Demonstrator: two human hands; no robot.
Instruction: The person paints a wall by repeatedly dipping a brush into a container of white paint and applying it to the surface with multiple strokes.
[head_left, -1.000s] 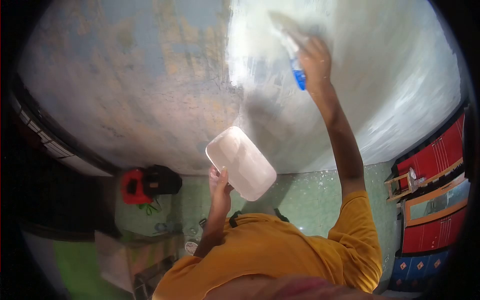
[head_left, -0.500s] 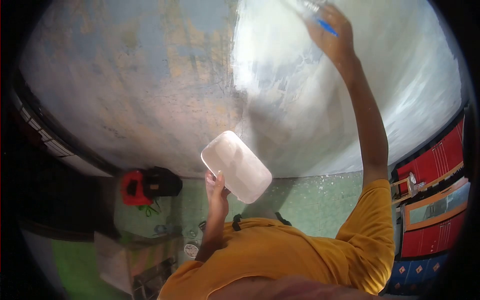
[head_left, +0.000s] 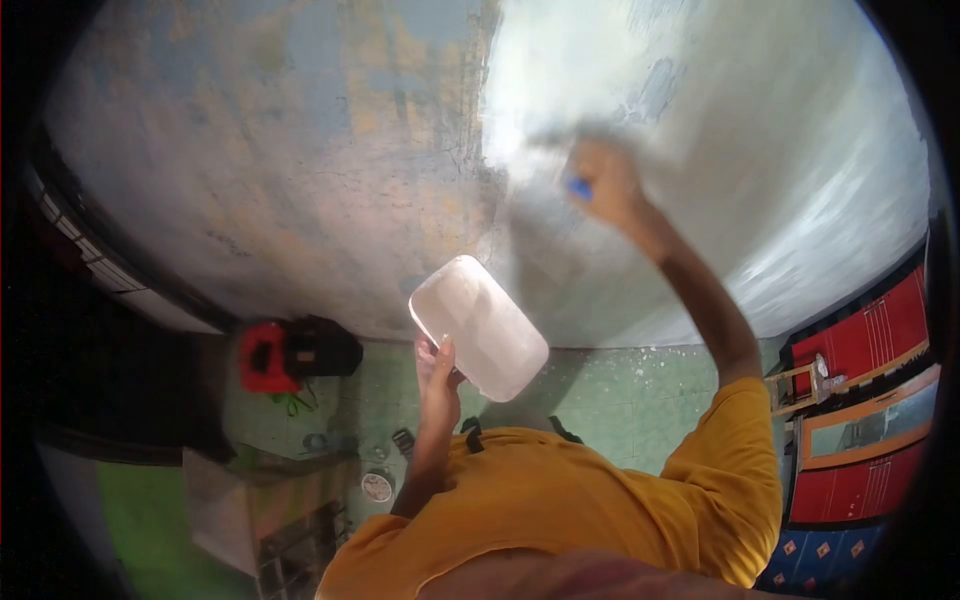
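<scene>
My left hand (head_left: pixel 437 372) grips the lower left edge of a white rectangular tray (head_left: pixel 485 330) with rounded corners, tilted in front of my waist. Its inside looks coated white. My right hand (head_left: pixel 605 185), blurred by motion, is closed around a blue-handled tool (head_left: pixel 579 188) up against the wall (head_left: pixel 400 215); the tool's working end is too smeared to make out. Fresh white coating (head_left: pixel 525 95) covers the wall's right part, streaky in places. To the left the surface is patchy grey-blue and tan.
A red and black object (head_left: pixel 300 355) sits on the green tiled floor (head_left: pixel 620 405) at the wall's foot. White specks dot the tiles. A small tub (head_left: pixel 377 487) stands by my left elbow, near a wooden piece of furniture (head_left: pixel 225 505). Red cabinets (head_left: pixel 860 330) line the right.
My right hand has swept down and left across the wall with the blue-handled tool. The tray stays in my left hand, nearly where it was.
</scene>
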